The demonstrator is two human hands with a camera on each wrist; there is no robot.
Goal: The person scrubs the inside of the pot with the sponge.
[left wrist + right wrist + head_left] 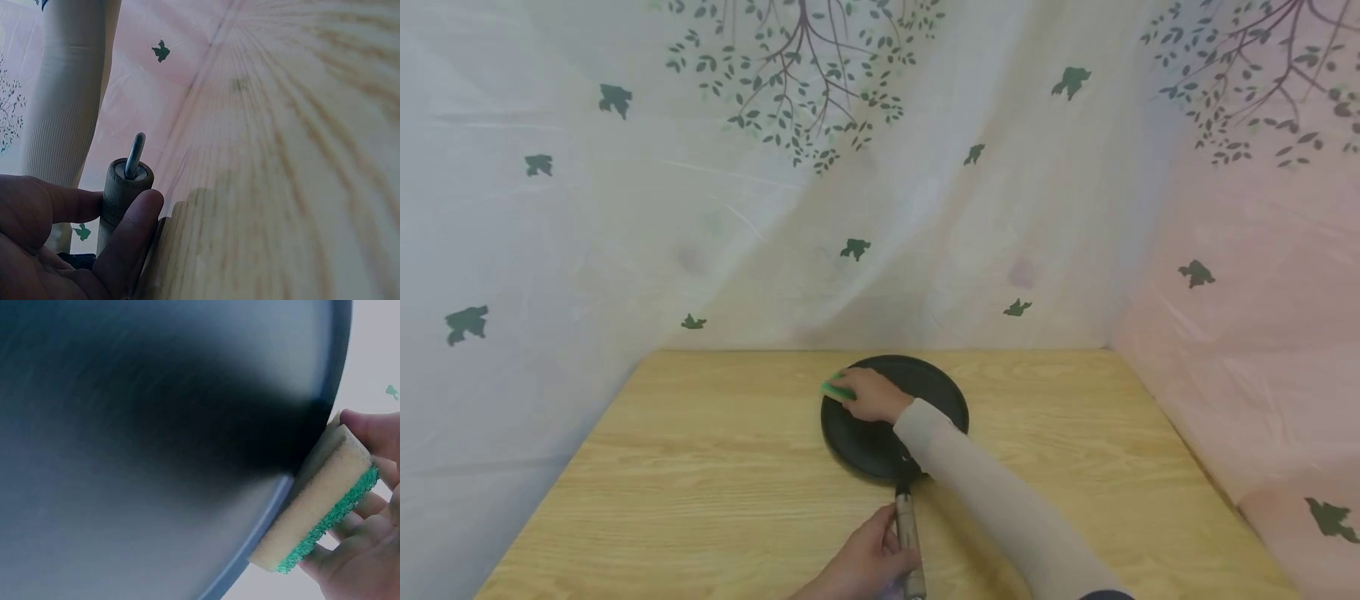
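A round black frying pan (857, 446) lies on the wooden table with its handle toward me. My left hand (867, 554) grips the pan's wooden handle (907, 529); in the left wrist view the handle's end (128, 181) with its metal loop sits between thumb and fingers. My right hand (876, 395) reaches across the pan and holds a sponge (838, 390) at the far left rim. Up close in the right wrist view, the sponge (319, 500) has a pale foam side against the pan's rim (250, 540) and a green scouring side toward the fingers.
The light wooden table (700, 467) extends on both sides of the pan. Behind it hangs a pale curtain (760, 250) printed with leaves and birds, and a pinkish curtain (1247, 350) hangs along the right side.
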